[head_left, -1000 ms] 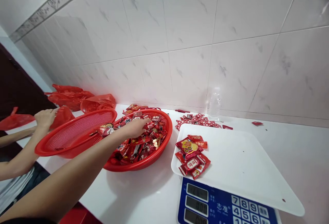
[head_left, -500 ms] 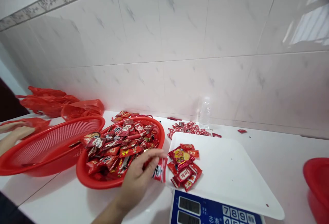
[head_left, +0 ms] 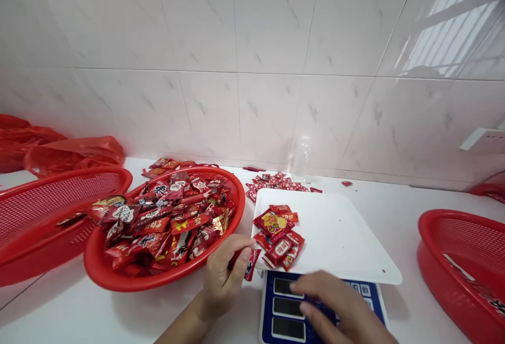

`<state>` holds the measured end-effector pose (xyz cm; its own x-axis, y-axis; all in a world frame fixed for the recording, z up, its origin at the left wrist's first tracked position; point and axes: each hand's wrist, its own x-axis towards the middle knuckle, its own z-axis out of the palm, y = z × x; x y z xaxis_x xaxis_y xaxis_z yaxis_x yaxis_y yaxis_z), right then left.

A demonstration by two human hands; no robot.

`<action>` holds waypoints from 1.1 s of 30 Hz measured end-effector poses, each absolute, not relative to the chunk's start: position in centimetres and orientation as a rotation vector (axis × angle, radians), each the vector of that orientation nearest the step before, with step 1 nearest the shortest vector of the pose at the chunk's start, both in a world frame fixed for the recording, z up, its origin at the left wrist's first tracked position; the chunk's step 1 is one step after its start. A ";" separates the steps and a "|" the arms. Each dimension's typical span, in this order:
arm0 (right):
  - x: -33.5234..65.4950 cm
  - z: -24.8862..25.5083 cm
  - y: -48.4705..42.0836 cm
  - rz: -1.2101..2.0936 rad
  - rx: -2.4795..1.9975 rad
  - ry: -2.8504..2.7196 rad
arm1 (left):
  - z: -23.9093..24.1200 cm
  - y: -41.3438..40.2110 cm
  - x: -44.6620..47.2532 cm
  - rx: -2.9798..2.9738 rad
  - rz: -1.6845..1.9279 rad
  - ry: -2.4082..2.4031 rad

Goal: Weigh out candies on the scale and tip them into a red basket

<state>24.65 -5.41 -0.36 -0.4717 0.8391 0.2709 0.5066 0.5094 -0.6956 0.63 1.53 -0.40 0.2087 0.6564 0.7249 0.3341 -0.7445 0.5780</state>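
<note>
My left hand (head_left: 224, 276) is closed around a small red wrapped candy (head_left: 253, 266), whose printed end sticks out past the fingertips by the near left corner of the scale's white pan (head_left: 335, 236). Over the blue panel of the scale (head_left: 268, 302) is my right hand (head_left: 339, 302), a little blurred, thumb and fingers apart and nothing in them. It covers most of the keypad, and I cannot tell whether it touches the keys. Several red candy packets (head_left: 279, 246) lie heaped on the pan's left side. No digits are readable on the dark displays (head_left: 289, 328).
Left of the scale, a red basket (head_left: 91, 265) is heaped with wrapped candies. Another red basket (head_left: 79, 183) stands beyond it, and a third (head_left: 430, 249) at the right. Small packets (head_left: 272, 180) and a clear bottle (head_left: 302, 159) are by the wall; red bags (head_left: 79, 154) lie far left.
My view has swung to the right. My right hand has come in over the scale's panel. My left hand still holds the candy near the pan; the other person's hands have left the view.
</note>
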 end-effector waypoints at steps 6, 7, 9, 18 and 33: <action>23.5 0.9 -1.5 0.221 -1.319 -2.343 | -0.4 1.4 0.6 2.213 1.559 0.922; 23.2 1.2 -1.1 0.237 -1.337 -2.389 | -0.4 1.4 0.6 2.214 1.558 0.917; 22.8 1.7 -0.6 0.299 -1.367 -2.453 | -0.4 1.4 0.6 2.219 1.550 0.906; 25.1 2.7 0.4 0.520 -1.438 -2.352 | -0.1 0.9 0.7 2.260 1.505 0.825; 22.5 3.3 6.1 0.588 -1.314 -2.630 | -0.1 0.9 0.6 2.309 1.504 0.843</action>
